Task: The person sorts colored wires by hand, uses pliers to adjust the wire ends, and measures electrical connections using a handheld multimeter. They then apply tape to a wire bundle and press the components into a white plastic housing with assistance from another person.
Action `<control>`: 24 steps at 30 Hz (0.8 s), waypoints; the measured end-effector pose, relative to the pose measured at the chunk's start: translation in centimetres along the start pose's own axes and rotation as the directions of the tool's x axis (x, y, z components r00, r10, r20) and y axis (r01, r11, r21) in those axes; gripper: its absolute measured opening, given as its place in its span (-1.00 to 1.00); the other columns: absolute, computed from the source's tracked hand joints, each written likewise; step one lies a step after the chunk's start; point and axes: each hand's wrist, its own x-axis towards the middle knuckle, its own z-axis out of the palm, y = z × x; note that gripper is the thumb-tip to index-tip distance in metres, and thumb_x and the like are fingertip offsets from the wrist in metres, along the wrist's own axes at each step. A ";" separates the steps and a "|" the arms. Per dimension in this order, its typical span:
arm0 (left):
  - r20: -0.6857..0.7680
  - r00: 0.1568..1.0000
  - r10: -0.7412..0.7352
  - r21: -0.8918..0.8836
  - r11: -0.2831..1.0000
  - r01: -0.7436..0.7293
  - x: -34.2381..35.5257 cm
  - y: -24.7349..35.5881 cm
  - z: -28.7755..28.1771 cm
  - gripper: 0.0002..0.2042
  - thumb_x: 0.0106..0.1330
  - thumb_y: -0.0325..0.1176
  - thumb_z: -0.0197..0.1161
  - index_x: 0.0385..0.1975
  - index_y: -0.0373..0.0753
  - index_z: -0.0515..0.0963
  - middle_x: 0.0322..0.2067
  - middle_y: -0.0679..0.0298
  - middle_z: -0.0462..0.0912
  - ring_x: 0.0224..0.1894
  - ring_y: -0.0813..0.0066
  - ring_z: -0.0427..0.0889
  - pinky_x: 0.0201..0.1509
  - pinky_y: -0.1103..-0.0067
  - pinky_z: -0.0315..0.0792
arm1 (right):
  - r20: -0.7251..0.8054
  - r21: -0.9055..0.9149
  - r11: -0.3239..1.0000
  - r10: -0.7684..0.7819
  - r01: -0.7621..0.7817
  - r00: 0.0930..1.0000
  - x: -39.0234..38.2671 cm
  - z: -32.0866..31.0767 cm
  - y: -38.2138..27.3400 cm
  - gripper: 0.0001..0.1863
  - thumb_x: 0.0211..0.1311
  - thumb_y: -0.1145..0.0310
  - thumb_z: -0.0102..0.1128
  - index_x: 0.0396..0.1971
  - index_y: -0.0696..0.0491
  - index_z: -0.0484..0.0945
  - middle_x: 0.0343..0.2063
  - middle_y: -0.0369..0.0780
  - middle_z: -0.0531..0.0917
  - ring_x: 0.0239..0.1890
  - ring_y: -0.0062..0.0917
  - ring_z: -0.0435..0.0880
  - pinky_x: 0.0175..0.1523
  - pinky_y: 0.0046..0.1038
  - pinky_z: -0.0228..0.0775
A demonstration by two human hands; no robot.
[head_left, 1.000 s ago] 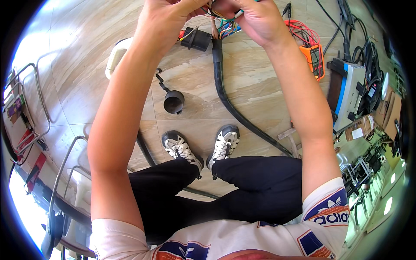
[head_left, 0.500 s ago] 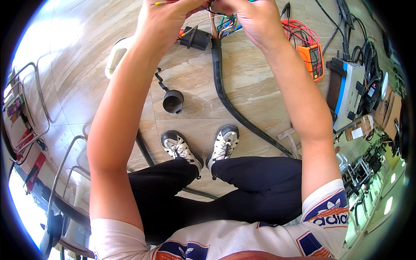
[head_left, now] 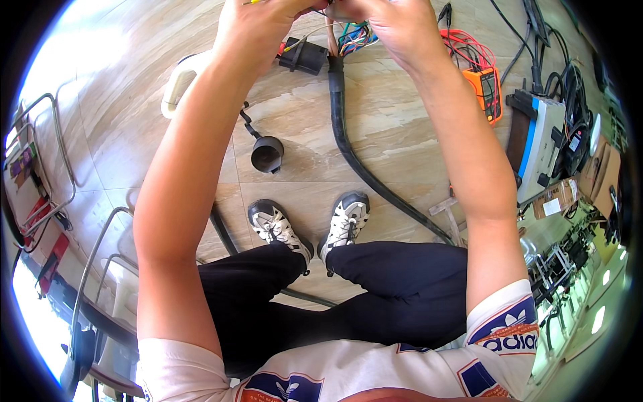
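1. The thick black cable [head_left: 338, 100] lies on the floor [head_left: 402, 134]; the coloured wires [head_left: 355, 39] spread from its upper end.
2. Left hand [head_left: 264, 23] is up and left of this cable, right hand [head_left: 402, 23] up and right. Fingertips are mostly cut off, so I cannot tell what each grips.
3. Compared with half a second ago, less of the yellow wire end [head_left: 251, 1] shows beside the left hand; I judge the wire handling is in progress.
4. The black block [head_left: 311, 59] lies just left of the cable.
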 end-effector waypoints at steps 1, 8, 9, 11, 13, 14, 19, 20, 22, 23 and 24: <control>-0.003 1.000 -0.003 0.006 1.000 0.003 0.0 0.1 0.0 -0.84 0.32 -0.49 0.26 -0.17 -0.39 0.54 -0.33 0.19 0.67 -0.26 0.48 0.68 -0.08 0.56 0.59 | -0.008 0.007 1.000 0.005 -0.005 1.000 0.0 0.0 0.0 -0.94 0.34 0.49 0.16 -0.31 0.08 0.46 -0.41 -0.36 0.58 -0.39 -0.75 0.56 -0.27 -0.67 0.47; -0.051 0.999 -0.005 0.081 0.997 0.009 0.1 0.7 0.1 -0.71 0.28 -0.53 0.30 -0.05 -0.47 0.45 -0.26 0.18 0.66 -0.21 0.49 0.67 -0.02 0.59 0.58 | -0.050 -0.049 0.998 -0.042 0.040 0.998 0.0 0.2 0.0 -0.95 0.35 0.47 0.15 -0.31 0.08 0.46 -0.47 -0.39 0.56 -0.47 -0.79 0.49 -0.37 -0.72 0.35; -0.051 0.999 -0.006 0.075 0.997 0.009 0.0 0.8 0.1 -0.70 0.28 -0.54 0.30 -0.04 -0.46 0.45 -0.26 0.19 0.66 -0.21 0.49 0.67 -0.01 0.60 0.57 | -0.066 -0.056 0.998 -0.035 0.032 0.997 0.0 0.2 0.0 -0.95 0.35 0.46 0.15 -0.30 0.07 0.47 -0.48 -0.40 0.56 -0.48 -0.80 0.48 -0.38 -0.73 0.32; -0.050 0.999 -0.004 0.066 0.998 0.008 0.0 0.9 0.0 -0.70 0.27 -0.55 0.29 -0.03 -0.46 0.44 -0.26 0.20 0.66 -0.20 0.50 0.66 0.00 0.61 0.57 | -0.099 -0.069 0.997 -0.025 0.018 0.995 0.0 0.1 0.0 -0.94 0.36 0.44 0.15 -0.30 0.07 0.47 -0.49 -0.41 0.55 -0.50 -0.82 0.45 -0.41 -0.74 0.28; -0.049 0.999 -0.005 0.030 1.000 0.007 0.0 0.8 -0.1 -0.70 0.27 -0.56 0.29 -0.03 -0.44 0.44 -0.26 0.20 0.65 -0.19 0.51 0.66 0.01 0.62 0.57 | -0.114 -0.024 1.000 -0.010 0.007 0.993 0.0 0.1 0.0 -0.94 0.37 0.42 0.15 -0.29 0.06 0.47 -0.50 -0.42 0.54 -0.52 -0.82 0.43 -0.42 -0.74 0.26; -0.048 0.999 -0.005 0.011 1.000 0.006 0.0 0.8 0.0 -0.70 0.26 -0.57 0.29 -0.02 -0.43 0.44 -0.26 0.20 0.65 -0.19 0.51 0.66 0.01 0.62 0.56 | -0.122 -0.002 1.000 -0.002 0.002 0.993 0.0 0.0 -0.1 -0.94 0.37 0.42 0.15 -0.28 0.06 0.47 -0.50 -0.42 0.54 -0.52 -0.82 0.42 -0.42 -0.74 0.25; -0.058 0.998 -0.008 -0.041 0.999 0.005 0.1 0.7 0.1 -0.76 0.27 -0.57 0.27 -0.08 -0.39 0.47 -0.27 0.21 0.65 -0.20 0.50 0.66 0.02 0.61 0.57 | -0.110 0.011 1.000 -0.003 0.004 0.994 0.0 0.0 -0.2 -0.94 0.37 0.42 0.15 -0.27 0.05 0.47 -0.51 -0.42 0.53 -0.52 -0.82 0.43 -0.41 -0.74 0.26; -0.055 0.998 -0.006 -0.060 0.998 0.003 0.1 0.7 0.0 -0.78 0.27 -0.57 0.27 -0.10 -0.38 0.48 -0.27 0.21 0.65 -0.21 0.50 0.66 0.02 0.60 0.57 | -0.110 0.016 1.000 0.003 -0.001 0.994 0.0 0.0 -0.2 -0.94 0.37 0.42 0.15 -0.27 0.05 0.47 -0.51 -0.42 0.53 -0.52 -0.81 0.43 -0.41 -0.73 0.26; -0.050 0.999 0.010 -0.053 0.999 -0.013 0.1 0.8 0.1 -0.82 0.27 -0.56 0.27 -0.16 -0.36 0.51 -0.29 0.22 0.65 -0.23 0.50 0.66 0.00 0.60 0.57 | -0.114 0.034 0.999 0.007 -0.003 0.993 0.0 0.2 -0.2 -0.95 0.37 0.42 0.15 -0.28 0.04 0.48 -0.52 -0.42 0.53 -0.52 -0.81 0.42 -0.42 -0.74 0.25; -0.047 0.999 0.019 -0.049 0.999 -0.021 0.1 0.8 0.2 -0.85 0.28 -0.56 0.27 -0.19 -0.36 0.52 -0.29 0.23 0.65 -0.24 0.50 0.65 -0.01 0.60 0.57 | -0.117 0.042 0.999 0.008 -0.003 0.993 0.0 0.2 -0.2 -0.95 0.37 0.42 0.15 -0.28 0.04 0.48 -0.52 -0.42 0.53 -0.52 -0.81 0.42 -0.42 -0.74 0.25; -0.051 0.999 0.011 -0.044 0.999 -0.014 0.1 0.8 0.3 -0.87 0.28 -0.55 0.27 -0.21 -0.35 0.53 -0.30 0.24 0.65 -0.26 0.51 0.65 -0.03 0.61 0.57 | -0.105 0.041 0.999 0.015 -0.011 0.994 0.0 0.2 -0.2 -0.95 0.37 0.42 0.15 -0.29 0.04 0.48 -0.52 -0.43 0.52 -0.53 -0.81 0.42 -0.42 -0.74 0.25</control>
